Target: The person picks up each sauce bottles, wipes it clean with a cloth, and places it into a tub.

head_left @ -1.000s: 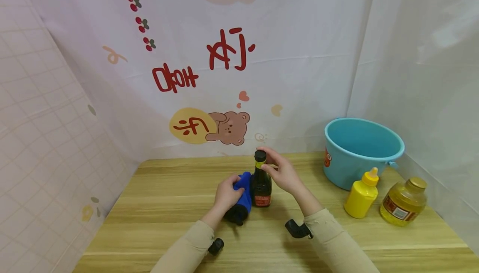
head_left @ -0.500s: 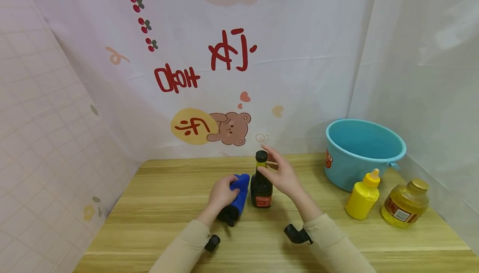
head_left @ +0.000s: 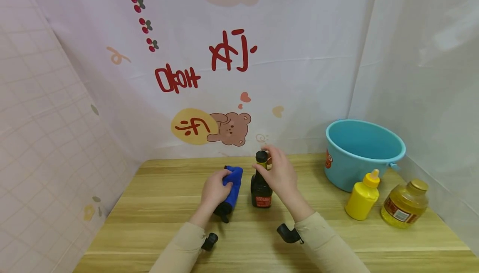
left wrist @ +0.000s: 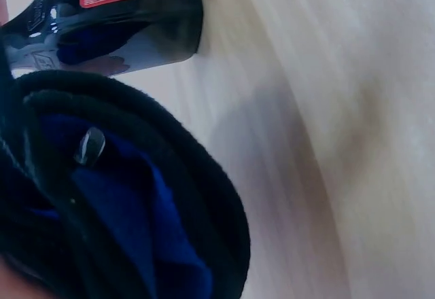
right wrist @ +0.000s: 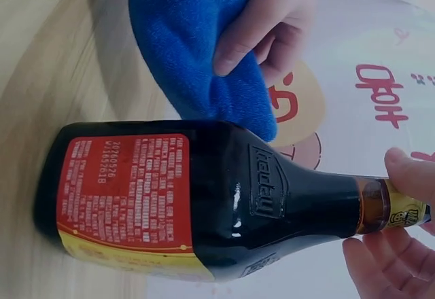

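Note:
My left hand [head_left: 216, 188] grips a blue plush cloth [head_left: 234, 185] with black edging, held just left of a dark sauce bottle [head_left: 261, 188]. In the left wrist view, the cloth [left wrist: 129, 204] shows folded blue layers inside a thick black rim. The bottle stands upright on the table, with a black cap, yellow neck band and red label [right wrist: 126, 190]. My right hand [head_left: 281, 173] holds it by the neck, thumb on one side and fingers on the other. Between cloth and bottle there is a narrow gap in the head view.
On the right stand a light blue bucket [head_left: 351, 173], a yellow squeeze bottle [head_left: 360, 202] and a round bottle of yellow oil [head_left: 402, 208]. A printed white curtain [head_left: 299, 77] closes off the back of the wooden table [head_left: 157, 206].
My left hand has drawn the cloth leftward, away from the bottle. The right hand loosened around the neck, then came in on it again. The bottle stays in place.

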A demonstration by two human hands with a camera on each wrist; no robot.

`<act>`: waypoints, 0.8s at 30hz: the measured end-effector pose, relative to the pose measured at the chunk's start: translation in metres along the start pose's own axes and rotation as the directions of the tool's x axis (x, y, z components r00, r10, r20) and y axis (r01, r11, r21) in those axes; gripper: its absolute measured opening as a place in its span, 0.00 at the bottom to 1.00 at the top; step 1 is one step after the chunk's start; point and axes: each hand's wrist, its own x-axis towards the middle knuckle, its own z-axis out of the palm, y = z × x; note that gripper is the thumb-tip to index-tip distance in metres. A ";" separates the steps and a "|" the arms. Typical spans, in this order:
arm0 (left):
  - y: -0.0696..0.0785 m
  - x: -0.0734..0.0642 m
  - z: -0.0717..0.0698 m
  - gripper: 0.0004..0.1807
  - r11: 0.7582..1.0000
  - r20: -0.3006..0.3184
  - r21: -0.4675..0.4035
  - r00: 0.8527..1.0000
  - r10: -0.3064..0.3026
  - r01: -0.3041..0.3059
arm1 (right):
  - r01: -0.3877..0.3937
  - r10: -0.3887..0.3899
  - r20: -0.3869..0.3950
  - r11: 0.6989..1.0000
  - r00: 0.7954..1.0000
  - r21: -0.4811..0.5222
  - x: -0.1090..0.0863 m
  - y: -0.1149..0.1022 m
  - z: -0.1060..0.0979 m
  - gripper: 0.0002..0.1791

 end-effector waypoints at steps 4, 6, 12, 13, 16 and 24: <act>0.001 -0.002 -0.002 0.16 1.000 -0.027 -0.004 1.000 0.010 -0.010 | -0.003 0.003 -0.021 1.000 1.000 0.003 0.000 -0.001 0.001 0.28; 0.002 -0.002 -0.004 0.16 1.000 -0.039 -0.009 0.999 0.018 -0.018 | 0.001 0.000 -0.025 1.000 1.000 0.005 0.000 0.000 0.001 0.27; 0.007 -0.001 -0.009 0.15 0.998 -0.072 -0.039 0.997 0.036 -0.039 | 0.027 -0.026 -0.013 0.999 1.000 0.044 0.001 0.003 0.000 0.26; 0.008 -0.001 -0.009 0.15 0.998 -0.078 -0.045 0.996 0.036 -0.040 | 0.032 -0.032 -0.006 0.998 0.999 0.063 0.001 0.004 -0.001 0.26; 0.009 0.000 -0.012 0.15 0.997 -0.088 -0.064 0.996 0.027 -0.033 | 0.040 -0.044 0.026 0.989 0.999 0.142 0.003 0.007 -0.003 0.25; 0.014 0.000 -0.017 0.15 0.982 -0.108 -0.179 0.994 0.034 -0.053 | 0.007 -0.042 0.104 0.948 0.994 0.319 0.003 0.014 -0.006 0.26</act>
